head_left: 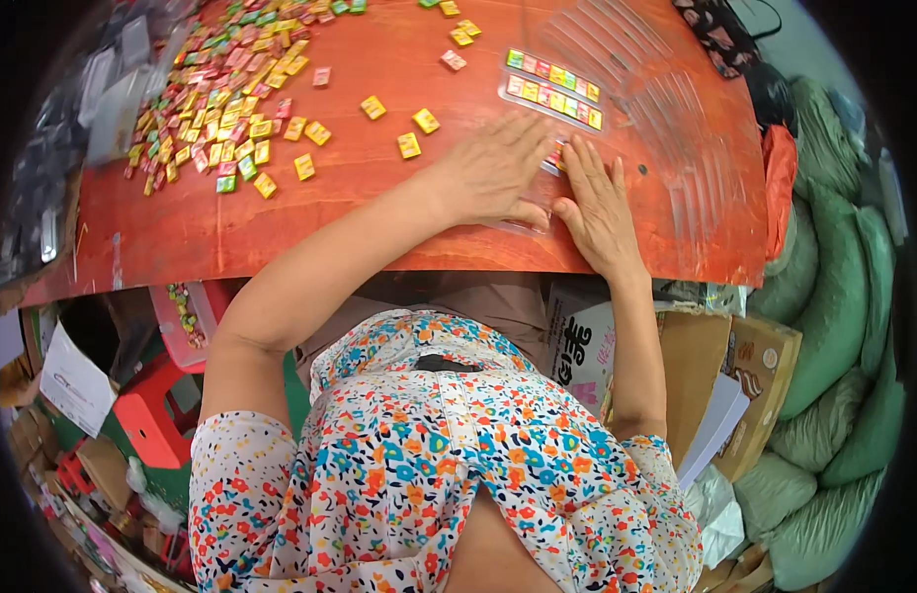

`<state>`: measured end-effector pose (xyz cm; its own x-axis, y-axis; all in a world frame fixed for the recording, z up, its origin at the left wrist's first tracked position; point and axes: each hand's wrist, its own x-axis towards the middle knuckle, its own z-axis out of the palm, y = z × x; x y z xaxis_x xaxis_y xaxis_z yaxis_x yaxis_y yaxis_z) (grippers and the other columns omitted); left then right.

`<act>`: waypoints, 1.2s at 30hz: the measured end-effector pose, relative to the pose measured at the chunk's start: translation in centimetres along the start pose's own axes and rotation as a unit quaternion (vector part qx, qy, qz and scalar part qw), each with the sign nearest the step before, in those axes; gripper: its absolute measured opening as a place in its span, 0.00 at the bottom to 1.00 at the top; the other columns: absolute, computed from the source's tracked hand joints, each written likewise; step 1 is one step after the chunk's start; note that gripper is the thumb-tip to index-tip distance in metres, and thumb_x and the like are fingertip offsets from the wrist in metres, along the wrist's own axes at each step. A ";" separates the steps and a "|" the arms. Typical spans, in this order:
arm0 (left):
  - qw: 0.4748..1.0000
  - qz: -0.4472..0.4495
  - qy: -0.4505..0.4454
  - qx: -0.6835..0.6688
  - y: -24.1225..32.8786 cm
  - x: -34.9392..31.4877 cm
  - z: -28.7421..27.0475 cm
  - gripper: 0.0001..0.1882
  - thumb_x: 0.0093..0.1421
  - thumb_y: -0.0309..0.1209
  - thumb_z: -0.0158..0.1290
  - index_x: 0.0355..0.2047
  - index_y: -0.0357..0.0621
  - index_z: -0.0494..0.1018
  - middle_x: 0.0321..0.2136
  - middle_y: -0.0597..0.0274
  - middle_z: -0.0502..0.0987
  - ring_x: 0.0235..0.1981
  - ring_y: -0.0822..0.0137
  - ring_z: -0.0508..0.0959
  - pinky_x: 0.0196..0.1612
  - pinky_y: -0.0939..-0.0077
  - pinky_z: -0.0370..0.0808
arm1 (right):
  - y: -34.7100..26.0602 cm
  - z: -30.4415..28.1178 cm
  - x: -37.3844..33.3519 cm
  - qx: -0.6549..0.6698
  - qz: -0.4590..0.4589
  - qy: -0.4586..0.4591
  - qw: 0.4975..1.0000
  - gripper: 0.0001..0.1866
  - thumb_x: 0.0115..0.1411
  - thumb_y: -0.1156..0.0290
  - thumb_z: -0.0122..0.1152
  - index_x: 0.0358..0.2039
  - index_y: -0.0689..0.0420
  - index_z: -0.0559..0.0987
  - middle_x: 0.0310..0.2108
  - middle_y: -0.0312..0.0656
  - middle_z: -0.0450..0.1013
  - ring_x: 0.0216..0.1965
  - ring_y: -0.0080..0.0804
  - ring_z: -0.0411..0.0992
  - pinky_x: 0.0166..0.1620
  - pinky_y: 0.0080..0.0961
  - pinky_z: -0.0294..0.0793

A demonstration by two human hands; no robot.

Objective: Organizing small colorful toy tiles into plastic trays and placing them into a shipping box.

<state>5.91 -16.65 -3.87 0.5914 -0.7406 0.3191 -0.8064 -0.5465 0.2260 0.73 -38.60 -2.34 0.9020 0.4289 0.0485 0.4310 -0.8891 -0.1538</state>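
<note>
A clear tray (543,190) lies on the table (379,49) under the left hand (488,168) and right hand (599,212), both straight-fingered (I cannot tell whether they grip), its long axis hidden. Beyond, a filled tray (553,90) holds two rows, slanting rightward toward the body.

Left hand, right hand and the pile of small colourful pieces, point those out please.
Left hand (491,170): head view, on its back.
Right hand (601,210): head view, on its back.
Pile of pieces (224,121): head view, near its middle.
</note>
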 end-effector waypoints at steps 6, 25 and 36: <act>0.999 0.006 0.015 -0.042 0.3 -0.1 0.8 0.57 0.52 0.69 0.46 0.65 0.29 0.51 0.65 0.39 0.55 0.67 0.46 0.54 0.69 0.59 0.49 | -0.6 0.3 0.7 0.015 -0.028 0.030 0.999 0.40 0.66 0.41 0.37 0.70 0.53 0.49 0.71 0.44 0.45 0.72 0.40 0.41 0.70 0.46 0.30; 0.981 -0.183 0.062 0.031 1.9 -4.0 -2.6 0.48 0.56 0.64 0.46 0.64 0.37 0.57 0.67 0.46 0.52 0.69 0.47 0.48 0.69 0.50 0.42 | -2.2 -3.4 9.9 0.109 -0.080 0.101 0.986 0.29 0.69 0.54 0.42 0.63 0.60 0.63 0.66 0.52 0.54 0.69 0.45 0.50 0.68 0.50 0.42; 0.965 -0.245 -0.014 0.096 -1.5 -7.5 -3.5 0.46 0.61 0.65 0.37 0.65 0.38 0.56 0.67 0.52 0.53 0.69 0.53 0.49 0.69 0.49 0.42 | -5.6 3.7 24.9 0.000 -0.035 0.004 0.999 0.34 0.69 0.45 0.33 0.68 0.53 0.55 0.70 0.48 0.47 0.72 0.46 0.40 0.68 0.57 0.39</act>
<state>2.67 -8.94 -3.38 0.9034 -0.3833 0.1922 -0.4151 -0.8941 0.1681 20.66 -22.36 -3.96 0.8696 0.4891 0.0679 0.4936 -0.8569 -0.1490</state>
